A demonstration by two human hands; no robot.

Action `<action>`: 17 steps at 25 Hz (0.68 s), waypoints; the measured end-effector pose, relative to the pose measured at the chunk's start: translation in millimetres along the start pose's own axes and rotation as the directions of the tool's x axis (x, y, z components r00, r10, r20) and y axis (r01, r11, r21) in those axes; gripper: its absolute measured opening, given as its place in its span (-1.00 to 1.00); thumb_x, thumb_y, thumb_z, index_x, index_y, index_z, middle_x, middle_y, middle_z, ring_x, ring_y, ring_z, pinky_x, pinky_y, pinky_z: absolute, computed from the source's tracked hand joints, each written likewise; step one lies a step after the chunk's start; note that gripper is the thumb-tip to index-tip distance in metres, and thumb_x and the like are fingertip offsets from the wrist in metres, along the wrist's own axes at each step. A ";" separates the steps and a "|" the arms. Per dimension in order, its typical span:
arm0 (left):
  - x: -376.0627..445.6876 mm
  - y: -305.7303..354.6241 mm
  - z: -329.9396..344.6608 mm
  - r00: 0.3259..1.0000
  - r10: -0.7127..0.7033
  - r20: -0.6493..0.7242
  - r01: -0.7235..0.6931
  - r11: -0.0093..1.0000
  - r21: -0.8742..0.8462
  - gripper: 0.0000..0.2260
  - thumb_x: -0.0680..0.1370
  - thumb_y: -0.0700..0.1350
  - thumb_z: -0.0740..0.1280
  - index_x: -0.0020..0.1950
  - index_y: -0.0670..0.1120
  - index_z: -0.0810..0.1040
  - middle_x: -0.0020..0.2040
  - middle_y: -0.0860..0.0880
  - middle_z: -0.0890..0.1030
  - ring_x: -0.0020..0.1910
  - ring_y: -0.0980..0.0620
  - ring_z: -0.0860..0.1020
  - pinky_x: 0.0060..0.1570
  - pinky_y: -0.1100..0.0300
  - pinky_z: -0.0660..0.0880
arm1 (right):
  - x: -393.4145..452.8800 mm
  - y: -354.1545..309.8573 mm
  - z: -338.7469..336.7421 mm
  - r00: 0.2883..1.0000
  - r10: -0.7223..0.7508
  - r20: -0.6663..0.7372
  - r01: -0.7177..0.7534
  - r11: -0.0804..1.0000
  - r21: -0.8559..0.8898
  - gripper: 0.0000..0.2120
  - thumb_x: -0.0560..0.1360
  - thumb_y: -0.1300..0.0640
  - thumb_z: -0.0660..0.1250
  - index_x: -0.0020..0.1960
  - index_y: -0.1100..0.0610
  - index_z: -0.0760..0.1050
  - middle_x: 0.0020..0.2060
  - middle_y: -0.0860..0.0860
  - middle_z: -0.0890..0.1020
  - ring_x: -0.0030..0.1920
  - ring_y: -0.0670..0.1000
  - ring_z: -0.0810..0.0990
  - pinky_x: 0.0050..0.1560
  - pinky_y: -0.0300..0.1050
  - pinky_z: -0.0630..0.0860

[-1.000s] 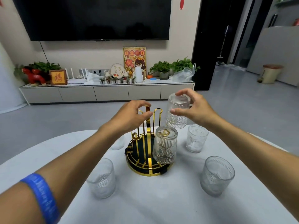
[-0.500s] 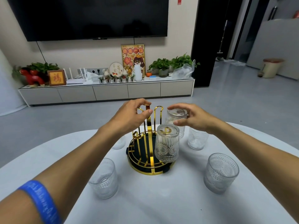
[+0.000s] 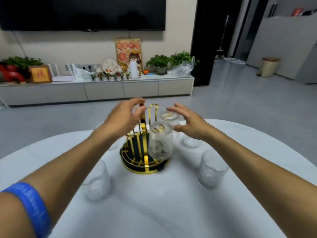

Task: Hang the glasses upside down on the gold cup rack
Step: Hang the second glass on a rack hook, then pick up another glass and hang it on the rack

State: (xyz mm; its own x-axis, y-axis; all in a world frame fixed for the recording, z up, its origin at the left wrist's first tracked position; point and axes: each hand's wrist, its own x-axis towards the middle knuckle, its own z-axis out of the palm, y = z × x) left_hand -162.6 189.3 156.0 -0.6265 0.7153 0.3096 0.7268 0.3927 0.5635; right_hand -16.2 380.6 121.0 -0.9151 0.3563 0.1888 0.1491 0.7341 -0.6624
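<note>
- Your left hand (image 3: 124, 117) is pinched closed around the top of the gold cup rack (image 3: 144, 152), near the tall centre loop. Keep it there: it stops the rack sliding on the bench (image 3: 154, 203).
- Your right hand (image 3: 187, 124) is spread open, fingers (image 3: 173, 109) arched over the back glass (image 3: 169, 116) and gripping nothing. That glass sits inverted on a peg at the rack's far right; the frame is blurred, so I cannot tell whether a fingertip touches it.
- The front glass (image 3: 160, 140) hangs upside down on the near peg, with gold showing through its base. By my read, two are racked.
- Left to hang, all upright on the bench: the near-right glass (image 3: 211, 170), the near-left glass (image 3: 97, 181) and the far-right glass (image 3: 191, 142), which is half hidden under your right wrist. Something pale shows behind your left forearm; too blurred to call.
- Step in hand, as I judge it: clear the right hand from the back glass and go for the next one.
- Lift that hand straight up before you swing it sideways. The two hung glasses stand just beside each other, and a knuckle clip could knock one off its peg.
- The far-right glass looks the shortest reach. Grip it low round the wall, flip it in the air clear of the rack, then lower the mouth over a free peg.
- Free pegs appear to be on the left side, under your left hand. Shift that grip higher up the loop if it blocks the drop.
- Let go only once the glass bears on the peg.
</note>
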 end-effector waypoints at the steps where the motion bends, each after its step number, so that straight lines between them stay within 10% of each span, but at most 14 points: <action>1: -5.0 5.2 3.9 1.000 -0.011 0.000 0.011 0.997 0.076 -0.61 0.64 0.07 0.14 0.46 0.05 0.36 0.40 -0.10 0.47 0.31 -0.12 0.44 0.26 -0.07 0.38 | -17.1 0.2 0.2 0.992 0.028 -0.123 -0.027 1.000 0.005 -0.49 0.48 0.25 0.38 0.38 -0.06 0.41 0.50 0.00 0.29 0.43 -0.01 0.29 0.24 -0.20 0.27; 4: -31.4 19.7 12.2 0.994 -0.004 -0.107 0.019 0.989 0.144 -0.56 0.67 0.00 0.09 0.54 -0.06 0.20 0.55 -0.10 0.24 0.52 -0.11 0.16 0.46 -0.04 0.08 | -69.8 4.7 -7.4 0.909 0.040 -0.415 -0.088 0.991 -0.098 -0.66 0.48 0.24 0.30 0.24 0.05 0.50 0.30 0.00 0.51 0.28 0.06 0.46 0.11 -0.19 0.32; 8: -110.8 50.3 31.6 0.965 0.020 -0.260 -0.064 0.985 -0.162 -0.59 0.63 -0.11 0.22 0.49 -0.09 0.34 0.46 -0.01 0.38 0.46 0.02 0.26 0.38 0.15 0.16 | -122.5 17.9 -13.1 0.914 0.383 -0.135 -0.403 0.816 -0.414 -0.38 0.40 -0.26 0.31 0.38 -0.04 0.35 0.36 -0.01 0.46 0.28 0.14 0.47 0.13 0.00 0.42; 12: -181.9 57.5 54.5 0.989 -0.065 -0.135 0.030 0.969 -0.245 -0.63 0.58 -0.11 0.31 0.40 0.07 0.46 0.31 0.19 0.43 0.31 0.19 0.37 0.26 0.23 0.34 | -143.7 0.9 7.8 0.872 0.477 -0.108 -0.466 0.746 -0.476 -0.23 0.29 -0.27 0.40 0.40 -0.01 0.28 0.24 0.05 0.50 0.18 0.17 0.54 0.01 -0.04 0.45; 17: -198.8 54.8 32.3 0.939 -0.343 -0.013 0.274 0.770 -0.576 -0.70 0.46 0.10 0.45 0.17 0.22 0.55 0.17 0.16 0.60 0.12 0.19 0.55 -0.03 0.24 0.50 | -163.2 -57.6 11.6 0.924 0.357 -0.138 -0.320 0.919 0.232 -0.36 0.09 -0.29 0.49 0.11 -0.14 0.44 -0.01 -0.13 0.57 -0.04 -0.06 0.57 -0.16 -0.15 0.50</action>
State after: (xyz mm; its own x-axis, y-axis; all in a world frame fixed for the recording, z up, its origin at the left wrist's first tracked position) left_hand 10.9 87.3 100.6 -0.8414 0.5297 0.1073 0.2266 0.1654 0.9598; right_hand 120.2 273.5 119.9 -0.7409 0.6706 0.0380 0.3428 0.4261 -0.8372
